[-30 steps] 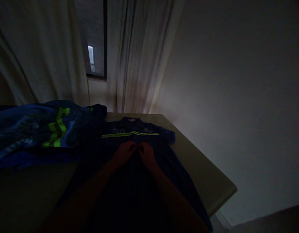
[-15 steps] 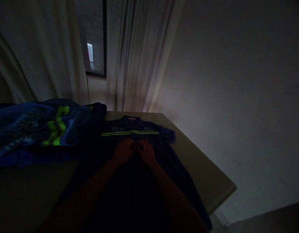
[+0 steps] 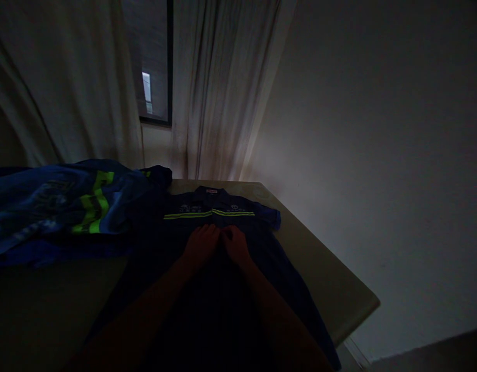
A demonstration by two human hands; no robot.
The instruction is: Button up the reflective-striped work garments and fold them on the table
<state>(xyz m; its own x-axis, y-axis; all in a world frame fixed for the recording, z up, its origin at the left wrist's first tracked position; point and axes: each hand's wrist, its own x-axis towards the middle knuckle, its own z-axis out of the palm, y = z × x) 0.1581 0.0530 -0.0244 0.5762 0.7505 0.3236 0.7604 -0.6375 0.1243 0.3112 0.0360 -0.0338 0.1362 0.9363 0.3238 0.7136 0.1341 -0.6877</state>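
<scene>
A dark blue short-sleeved work shirt (image 3: 261,237) lies spread face up, its collar at the far end and yellow reflective strips across the chest. Both hands meet at its front opening, just below the strips. My left hand (image 3: 203,242) is closed, its fingers bent down on the cloth. Beside it, almost touching, my right hand (image 3: 234,243) pinches the front edge between thumb and finger. Any button under the fingertips is too dark to make out.
Crumpled blue garments (image 3: 64,201) with yellow strips are heaped to the left. The shirt lies on a pale table (image 3: 319,274) whose corner points right, near a white wall (image 3: 378,155). Curtains (image 3: 219,93) and a window (image 3: 153,62) stand behind.
My left hand has shifted slightly right and its fingers lie more over the front edge. The right hand stays nearly in place. The view has moved a little.
</scene>
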